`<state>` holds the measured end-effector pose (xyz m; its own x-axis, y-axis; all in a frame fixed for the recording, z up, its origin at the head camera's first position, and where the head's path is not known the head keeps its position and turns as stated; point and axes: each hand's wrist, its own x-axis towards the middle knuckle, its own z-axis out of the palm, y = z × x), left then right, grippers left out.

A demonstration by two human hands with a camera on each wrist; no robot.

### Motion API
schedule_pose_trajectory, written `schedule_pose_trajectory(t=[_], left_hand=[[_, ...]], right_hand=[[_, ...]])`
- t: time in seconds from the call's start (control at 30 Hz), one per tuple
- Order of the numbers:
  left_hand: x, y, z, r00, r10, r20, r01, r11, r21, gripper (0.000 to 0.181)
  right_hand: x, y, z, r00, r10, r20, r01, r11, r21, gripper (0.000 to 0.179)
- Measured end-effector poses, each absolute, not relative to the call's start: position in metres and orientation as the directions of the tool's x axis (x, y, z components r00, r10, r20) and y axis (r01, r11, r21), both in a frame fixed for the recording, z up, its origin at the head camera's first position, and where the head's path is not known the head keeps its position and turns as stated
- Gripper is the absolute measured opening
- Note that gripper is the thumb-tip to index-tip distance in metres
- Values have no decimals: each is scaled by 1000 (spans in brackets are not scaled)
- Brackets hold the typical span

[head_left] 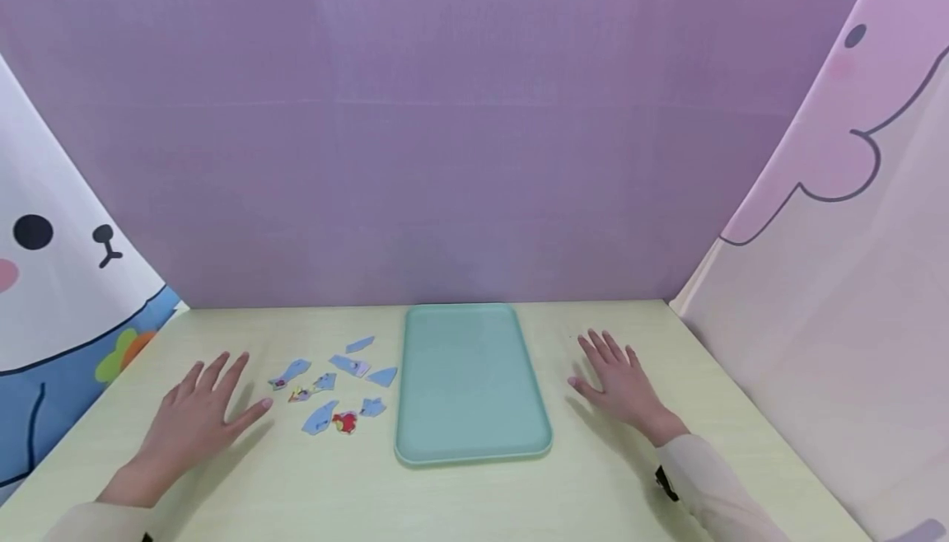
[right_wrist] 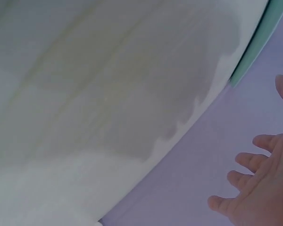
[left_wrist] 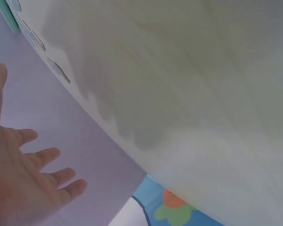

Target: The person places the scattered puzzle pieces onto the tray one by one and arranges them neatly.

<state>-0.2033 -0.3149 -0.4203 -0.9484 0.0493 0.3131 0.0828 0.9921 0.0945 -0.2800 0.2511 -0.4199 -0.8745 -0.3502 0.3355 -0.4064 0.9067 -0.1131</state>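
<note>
My left hand (head_left: 194, 414) hovers palm down over the left side of the table, fingers spread, holding nothing. Just right of its thumb lie several flat, irregular puzzle pieces, mostly light blue, among them a blue piece (head_left: 320, 417) and one with a red figure (head_left: 344, 422). A mint-green rectangular tray (head_left: 474, 385) lies flat in the middle, with bare surface showing. Beyond its right edge my right hand (head_left: 623, 385) is held above the table, fingers spread and nothing in it. Both wrist views show the hands (left_wrist: 28, 174) (right_wrist: 264, 183) raised off the tabletop, with their shadows below.
The pale wooden table (head_left: 474, 505) ends at a purple cloth backdrop (head_left: 474, 130). A curtain with a white cartoon animal (head_left: 67, 278) hangs at the left, and a pink and white curtain (head_left: 838, 278) at the right.
</note>
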Motion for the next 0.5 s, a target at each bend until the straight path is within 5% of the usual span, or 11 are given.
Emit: schedule_pose_trajectory(t=[0.5], left_hand=[[-202, -289, -419, -923, 157, 350, 188, 980, 57, 79]], right_hand=[[-273, 228, -420, -839, -449, 307, -488, 871, -62, 64]])
